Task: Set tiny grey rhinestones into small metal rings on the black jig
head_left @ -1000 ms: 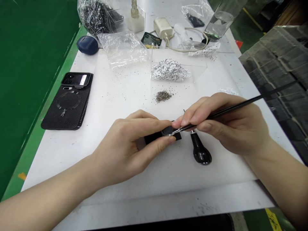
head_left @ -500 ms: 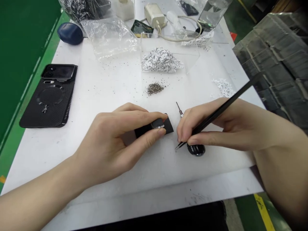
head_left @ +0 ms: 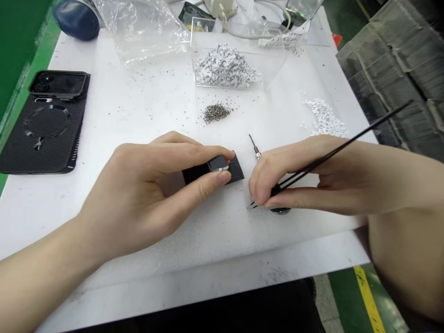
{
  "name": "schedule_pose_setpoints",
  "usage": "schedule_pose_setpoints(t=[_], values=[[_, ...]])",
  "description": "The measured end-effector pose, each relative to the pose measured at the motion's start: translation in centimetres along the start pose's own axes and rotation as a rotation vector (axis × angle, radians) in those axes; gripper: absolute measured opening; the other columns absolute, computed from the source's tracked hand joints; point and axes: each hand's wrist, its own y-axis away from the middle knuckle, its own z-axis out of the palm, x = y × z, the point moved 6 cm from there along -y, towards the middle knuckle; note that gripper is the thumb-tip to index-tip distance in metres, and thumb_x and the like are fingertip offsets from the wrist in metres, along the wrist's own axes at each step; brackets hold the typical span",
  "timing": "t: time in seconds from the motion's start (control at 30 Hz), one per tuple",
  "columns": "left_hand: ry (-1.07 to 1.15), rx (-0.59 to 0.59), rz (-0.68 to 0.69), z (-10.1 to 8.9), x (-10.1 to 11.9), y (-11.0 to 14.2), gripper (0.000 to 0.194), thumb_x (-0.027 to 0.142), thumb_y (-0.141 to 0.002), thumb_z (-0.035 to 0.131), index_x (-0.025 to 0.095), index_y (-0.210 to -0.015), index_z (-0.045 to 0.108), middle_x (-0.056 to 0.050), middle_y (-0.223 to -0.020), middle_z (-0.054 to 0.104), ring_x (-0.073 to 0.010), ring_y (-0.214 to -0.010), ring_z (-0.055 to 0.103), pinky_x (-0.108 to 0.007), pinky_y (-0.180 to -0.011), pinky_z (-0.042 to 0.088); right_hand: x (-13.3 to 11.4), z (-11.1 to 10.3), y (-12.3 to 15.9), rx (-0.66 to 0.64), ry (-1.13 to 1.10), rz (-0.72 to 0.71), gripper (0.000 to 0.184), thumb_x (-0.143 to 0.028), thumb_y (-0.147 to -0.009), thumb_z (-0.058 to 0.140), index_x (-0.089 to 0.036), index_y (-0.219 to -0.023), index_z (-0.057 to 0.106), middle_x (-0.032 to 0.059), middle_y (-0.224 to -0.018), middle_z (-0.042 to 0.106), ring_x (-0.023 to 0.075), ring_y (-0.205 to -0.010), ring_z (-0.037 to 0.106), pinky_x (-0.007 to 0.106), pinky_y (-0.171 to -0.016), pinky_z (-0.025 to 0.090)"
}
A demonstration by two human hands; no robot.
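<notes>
Between thumb and forefinger, my left hand (head_left: 163,185) pinches a small black block (head_left: 218,163) with a pale metal edge. Under the block lies a flat dark plate (head_left: 236,170) on the table. My right hand (head_left: 294,178) grips black tweezers (head_left: 322,159); their tips are close to the tabletop, to the right of the plate. A small screwdriver (head_left: 255,150) lies partly beneath my right hand, its thin shaft pointing away from me and its handle mostly covered. Whether the tweezers hold anything is too small to tell.
Beyond my hands are a heap of tiny screws (head_left: 217,112) and a clear tray (head_left: 229,87) of small white pieces. More white pieces (head_left: 326,118) lie at right, a black phone (head_left: 46,122) at left. Plastic bag (head_left: 142,32), cable (head_left: 243,36) and blue object (head_left: 76,18) sit behind.
The view has shifted, so the table's contents appear higher and further left. Both hands keep their holds, on the block and the tweezers. The tweezers' two arms now show apart.
</notes>
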Motion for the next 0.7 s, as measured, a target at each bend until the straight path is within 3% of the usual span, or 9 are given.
schedule_pose_setpoints(t=[0.3, 0.4, 0.53, 0.7], values=[[0.027, -0.010, 0.042, 0.1, -0.1, -0.1, 0.017, 0.029, -0.103, 0.080, 0.031, -0.116, 0.090, 0.007, -0.113, 0.089, -0.0136, -0.094, 0.080, -0.019, -0.090, 0.063, -0.4, -0.7, -0.5, 0.080, 0.012, -0.064, 0.011, -0.015, -0.102, 0.080, -0.021, -0.109, 0.086, -0.0002, -0.100, 0.086, 0.0136, -0.089, 0.082, 0.021, -0.079, 0.067], [0.039, -0.022, 0.042, 0.2, -0.1, 0.0, 0.018, 0.027, -0.104, 0.080, 0.029, -0.119, 0.089, 0.006, -0.113, 0.089, -0.0136, -0.097, 0.081, -0.019, -0.092, 0.063, -0.7, -1.1, -0.5, 0.246, -0.050, -0.122, 0.014, -0.014, -0.100, 0.082, -0.024, -0.108, 0.088, 0.0003, -0.100, 0.088, 0.0179, -0.092, 0.085, 0.027, -0.080, 0.069], [0.068, -0.047, 0.050, 0.1, 0.2, -0.1, 0.019, 0.023, -0.105, 0.078, 0.027, -0.120, 0.090, 0.004, -0.116, 0.089, -0.0134, -0.100, 0.082, -0.018, -0.091, 0.063, -0.5, -1.3, -0.4, 0.609, -0.149, -0.236, 0.014, -0.013, -0.102, 0.082, -0.024, -0.109, 0.088, 0.0019, -0.099, 0.088, 0.0204, -0.095, 0.086, 0.033, -0.088, 0.071], [0.106, -0.041, 0.099, 0.1, 0.2, -0.3, 0.020, 0.021, -0.104, 0.080, 0.032, -0.117, 0.091, 0.005, -0.116, 0.090, -0.0128, -0.101, 0.082, -0.018, -0.092, 0.063, -0.1, -0.2, -1.2, 0.680, -0.092, -0.294, 0.019, -0.010, -0.100, 0.081, -0.025, -0.111, 0.086, 0.0026, -0.104, 0.088, 0.0227, -0.099, 0.086, 0.037, -0.086, 0.073]])
